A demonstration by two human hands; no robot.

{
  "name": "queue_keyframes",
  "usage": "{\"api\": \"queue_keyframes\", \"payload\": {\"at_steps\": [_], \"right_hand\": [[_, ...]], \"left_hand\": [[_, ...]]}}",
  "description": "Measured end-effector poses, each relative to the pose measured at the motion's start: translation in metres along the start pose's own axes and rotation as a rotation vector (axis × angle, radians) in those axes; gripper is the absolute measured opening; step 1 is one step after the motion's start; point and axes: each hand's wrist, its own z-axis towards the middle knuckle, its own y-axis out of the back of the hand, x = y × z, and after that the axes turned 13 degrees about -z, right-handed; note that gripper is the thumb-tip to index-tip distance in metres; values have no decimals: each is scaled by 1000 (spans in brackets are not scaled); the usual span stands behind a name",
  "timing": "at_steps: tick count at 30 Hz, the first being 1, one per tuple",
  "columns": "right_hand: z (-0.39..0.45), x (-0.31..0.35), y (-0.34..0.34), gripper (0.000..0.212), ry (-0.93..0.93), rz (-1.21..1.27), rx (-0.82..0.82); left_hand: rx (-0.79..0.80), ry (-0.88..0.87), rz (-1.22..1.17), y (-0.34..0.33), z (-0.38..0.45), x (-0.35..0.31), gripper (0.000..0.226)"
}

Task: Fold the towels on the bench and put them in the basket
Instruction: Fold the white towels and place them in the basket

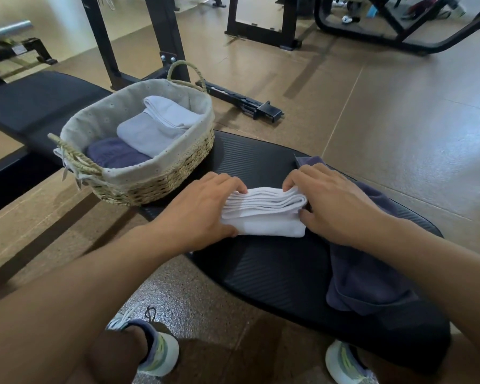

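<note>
Both hands bracket the folded white towel (263, 214) on the desk (275, 275): our left hand (203, 209) and right hand (330, 203) curl their fingers and thumbs around opposite ends, so we judge the stacked layers stay aligned for lifting. Just beyond our left hand stands the basket (161, 187), placed near for a short transfer; it holds two pale folded towels (155, 126) and a dark folded towel (114, 156). Under and behind our right hand lies an unfolded dark towel (372, 278), apparently awaiting its turn.
</note>
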Motion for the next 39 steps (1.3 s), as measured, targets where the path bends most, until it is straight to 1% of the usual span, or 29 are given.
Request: {"api": "queue_keyframes", "payload": {"at_steps": [2,3,4,6,10,12,14,17,18,19,20,22,24,26,28,31,33,36,38,39], "right_hand": [[-10,3,1,76,20,-141,85],[-15,6,0,89,37,-195,114],[-19,11,0,98,63,-234,131],[-21,18,-3,105,116,-267,126],[-12,22,-13,105,155,-272,71],[-5,18,-20,101,154,-281,43],[2,12,-26,89,144,-277,16],[7,6,-31,74,143,-205,-26],[8,4,-30,70,143,-172,-32],[8,2,-27,66,143,-133,-35],[8,1,-23,63,143,-86,-24],[6,-1,-10,57,149,23,54],[3,-3,-1,55,162,133,155],[-2,-2,3,59,166,204,219],[-5,3,2,58,181,224,253],[-3,11,-1,63,177,228,275],[0,13,-4,51,140,276,287],[1,12,-9,39,145,291,322],[1,10,-10,43,149,299,327],[0,10,-9,51,147,297,320]], "left_hand": [[-17,-19,2,0,1,2,65],[-25,-33,1,-1,1,2,63],[-33,-40,-3,-2,1,3,61],[-47,-25,-33,-2,1,4,58],[-46,16,-106,-5,1,12,54],[-39,0,-123,-8,2,16,57],[-26,-21,-97,-10,3,17,69],[35,-14,19,-13,4,17,103],[41,-7,32,-13,4,17,107],[31,-10,16,-13,5,16,103],[15,-16,-26,-11,5,15,91],[2,-11,-161,-4,5,13,59],[66,31,-307,3,3,11,38],[152,76,-449,4,-1,8,28],[185,127,-539,1,-4,7,22],[165,187,-546,-4,-2,6,15],[164,223,-542,-4,-1,6,19],[151,233,-573,-1,-2,6,37],[132,219,-645,0,-1,6,35],[120,209,-690,0,0,6,33]]}}
